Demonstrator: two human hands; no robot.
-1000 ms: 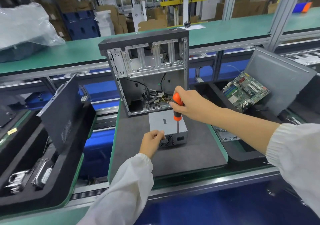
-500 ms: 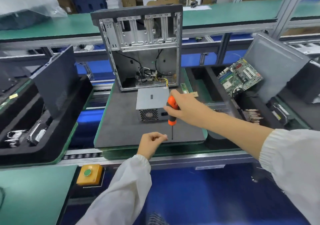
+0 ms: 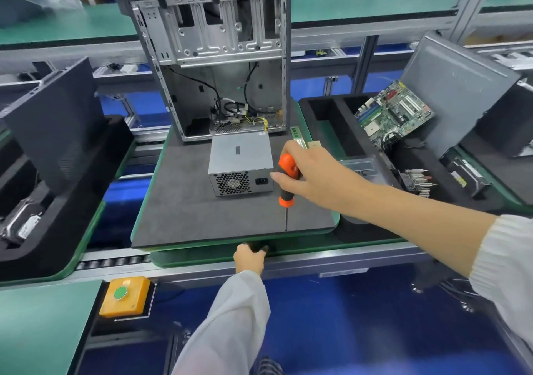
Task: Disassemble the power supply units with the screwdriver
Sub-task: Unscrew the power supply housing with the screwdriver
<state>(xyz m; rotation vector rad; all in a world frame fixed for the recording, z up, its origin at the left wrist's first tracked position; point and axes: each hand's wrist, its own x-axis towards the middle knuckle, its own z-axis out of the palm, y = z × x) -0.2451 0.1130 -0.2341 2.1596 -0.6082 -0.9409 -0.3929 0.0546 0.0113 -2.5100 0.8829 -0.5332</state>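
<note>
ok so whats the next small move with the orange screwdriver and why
Probably bring the orange-handled screwdriver in the right hand back left onto the silver metal power supply box. Its shaft points down at the grey foam mat, clear of the box, and the left hand is down at the pallet's front edge.

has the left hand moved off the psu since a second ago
Yes. The left hand has left the psu and drawn back toward the person, now at the pallet's near edge.

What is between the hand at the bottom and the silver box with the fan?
In the head view, only bare grey mat lies between the left hand, at the mat's front edge, and the power supply. The screwdriver hangs off to the right.
</note>
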